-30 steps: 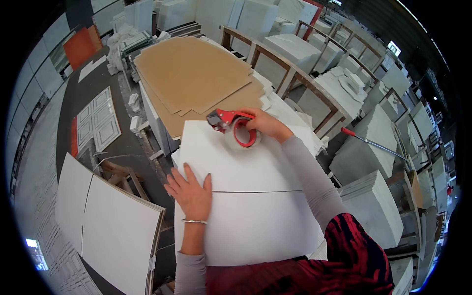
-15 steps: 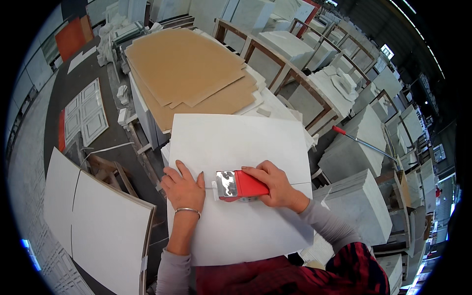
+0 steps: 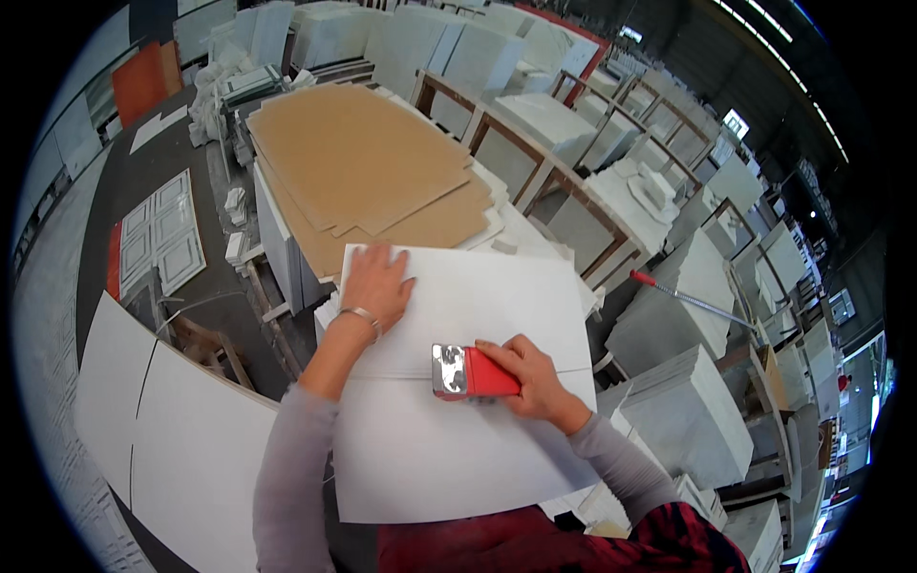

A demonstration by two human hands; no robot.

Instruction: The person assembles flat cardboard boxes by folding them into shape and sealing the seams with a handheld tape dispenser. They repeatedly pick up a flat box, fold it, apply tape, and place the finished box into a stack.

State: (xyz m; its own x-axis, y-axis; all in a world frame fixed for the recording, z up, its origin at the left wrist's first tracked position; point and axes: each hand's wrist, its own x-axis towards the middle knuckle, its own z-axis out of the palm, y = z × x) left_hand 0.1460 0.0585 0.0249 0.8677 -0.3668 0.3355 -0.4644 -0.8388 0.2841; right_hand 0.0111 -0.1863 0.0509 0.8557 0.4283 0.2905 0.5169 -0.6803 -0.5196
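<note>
A white sheet [image 3: 458,458] lies before me, with a thin seam running across it from left to right. My right hand [image 3: 537,380] is closed around a red tape dispenser [image 3: 492,374] with a shiny silver front plate. The dispenser is over the seam near the middle, its silver end pointing left. My left hand [image 3: 378,285] lies on the far left corner of the sheet, fingers stretched and thumb apart, holding nothing. A metal bracelet [image 3: 363,321] circles that wrist. The underside of the dispenser is hidden.
Beyond the sheet lies a stack of brown boards [image 3: 363,158]. To the left stands a large white panel [image 3: 205,439]. Stacked stone slabs [image 3: 688,420] and a red-ended rod [image 3: 693,301] are at the right. A wooden frame [image 3: 544,177] runs behind.
My left hand has moved from the seam up to the sheet's far left corner. My right hand keeps the dispenser near the seam; the strip by its silver end no longer shows.
</note>
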